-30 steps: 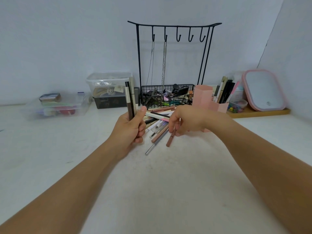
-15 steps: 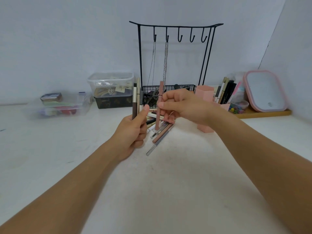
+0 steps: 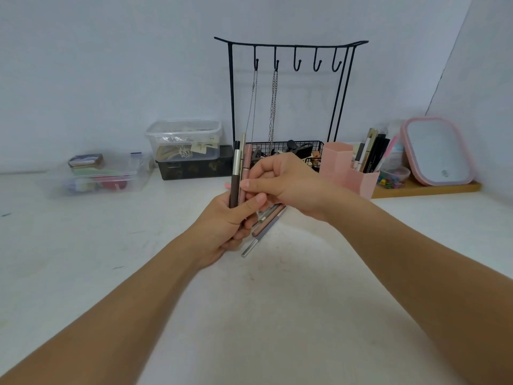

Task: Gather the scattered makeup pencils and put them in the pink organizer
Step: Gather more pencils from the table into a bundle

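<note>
While my left hand (image 3: 226,226) clamps a small upright bundle of pencils (image 3: 238,173) and my right hand (image 3: 283,182) pinches the pink pencil (image 3: 246,173) against it — light, stiff, slick — I grip mid-shaft, the pink organizer (image 3: 348,169) near on my right.
</note>
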The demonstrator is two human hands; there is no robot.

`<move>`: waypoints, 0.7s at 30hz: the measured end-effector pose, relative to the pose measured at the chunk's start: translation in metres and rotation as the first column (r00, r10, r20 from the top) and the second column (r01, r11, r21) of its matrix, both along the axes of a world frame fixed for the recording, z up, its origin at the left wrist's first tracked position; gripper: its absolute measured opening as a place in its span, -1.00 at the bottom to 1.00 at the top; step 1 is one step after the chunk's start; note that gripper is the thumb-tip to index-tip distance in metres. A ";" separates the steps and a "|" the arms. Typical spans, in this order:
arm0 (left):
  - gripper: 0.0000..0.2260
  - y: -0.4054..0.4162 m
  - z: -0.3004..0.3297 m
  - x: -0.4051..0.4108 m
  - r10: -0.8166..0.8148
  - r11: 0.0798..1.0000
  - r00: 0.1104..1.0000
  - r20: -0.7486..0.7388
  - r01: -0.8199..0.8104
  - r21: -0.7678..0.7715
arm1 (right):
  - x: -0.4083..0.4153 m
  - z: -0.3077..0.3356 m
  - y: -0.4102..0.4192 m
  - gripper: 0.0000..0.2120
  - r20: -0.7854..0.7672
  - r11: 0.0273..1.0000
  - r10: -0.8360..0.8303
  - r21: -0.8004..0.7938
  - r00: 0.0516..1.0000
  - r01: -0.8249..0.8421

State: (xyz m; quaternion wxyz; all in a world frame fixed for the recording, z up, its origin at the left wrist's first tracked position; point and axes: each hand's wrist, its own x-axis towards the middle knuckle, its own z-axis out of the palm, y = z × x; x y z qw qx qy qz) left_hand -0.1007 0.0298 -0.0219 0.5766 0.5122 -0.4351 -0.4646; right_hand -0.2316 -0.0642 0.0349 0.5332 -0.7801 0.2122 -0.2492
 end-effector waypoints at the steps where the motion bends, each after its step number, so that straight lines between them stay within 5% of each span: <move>1: -0.70 0.000 0.000 0.000 0.003 1.000 1.000 0.014 -0.003 0.007 | 0.001 -0.002 0.000 -0.89 -0.013 0.999 -0.021 -0.040 1.000 0.021; 8: -0.89 0.000 -0.001 -0.003 0.049 0.998 0.997 0.051 -0.050 0.022 | 0.002 -0.008 -0.003 -0.79 -0.086 0.960 -0.104 -0.269 0.991 0.077; 13: -0.70 -0.003 0.003 0.001 0.138 0.990 0.990 -0.026 -0.137 0.016 | -0.012 0.011 -0.019 -0.74 -0.075 0.950 -0.215 -0.249 0.974 0.190; 16: -0.72 -0.003 0.005 0.005 0.185 0.982 0.981 -0.055 -0.183 0.037 | -0.029 0.020 -0.044 -0.83 -0.075 0.848 -0.366 -0.436 0.927 0.300; 21: -0.71 -0.006 0.000 0.008 0.221 0.974 0.975 -0.025 -0.219 0.064 | -0.025 -0.006 -0.056 -0.86 -0.266 0.723 -0.448 -0.669 0.854 0.170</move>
